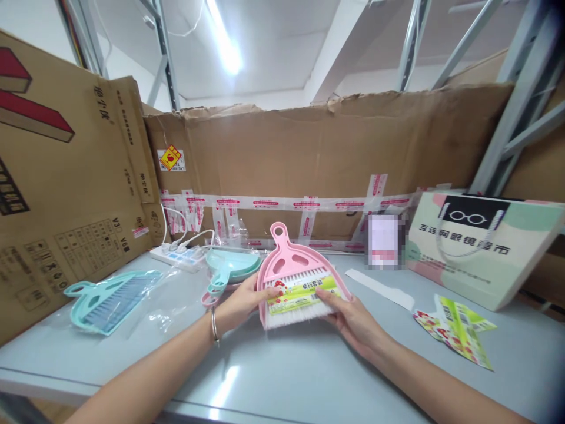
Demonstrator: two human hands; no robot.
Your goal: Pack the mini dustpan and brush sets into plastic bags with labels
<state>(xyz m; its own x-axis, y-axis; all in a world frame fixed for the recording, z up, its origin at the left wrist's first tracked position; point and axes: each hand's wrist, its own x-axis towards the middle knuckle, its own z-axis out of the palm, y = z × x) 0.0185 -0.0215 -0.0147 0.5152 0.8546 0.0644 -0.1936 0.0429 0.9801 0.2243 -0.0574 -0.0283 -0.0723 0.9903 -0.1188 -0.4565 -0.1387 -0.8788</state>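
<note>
Between my two hands is a pink dustpan [288, 257] with a white-bristled brush [291, 318] nested in it, handle end up. A green and yellow printed label [304, 291] lies across the brush. My left hand [247, 301] grips the left edge of the dustpan, thumb on the label. My right hand [348, 318] holds the lower right edge, its thumb also pressed on the label. The fingers behind the pan are hidden. Left of my left hand rest a stack of turquoise dustpans [233, 265] and a pink handle loop [210, 299].
A turquoise dustpan and brush set [110, 300] lies in clear plastic at left. Near the back are a white power strip [179, 257] and a blurred upright object [383, 241]. At right are a paper strip [379, 288], crumpled labels [459, 330] and a paper bag [481, 253]. Cardboard [273, 159] walls the back.
</note>
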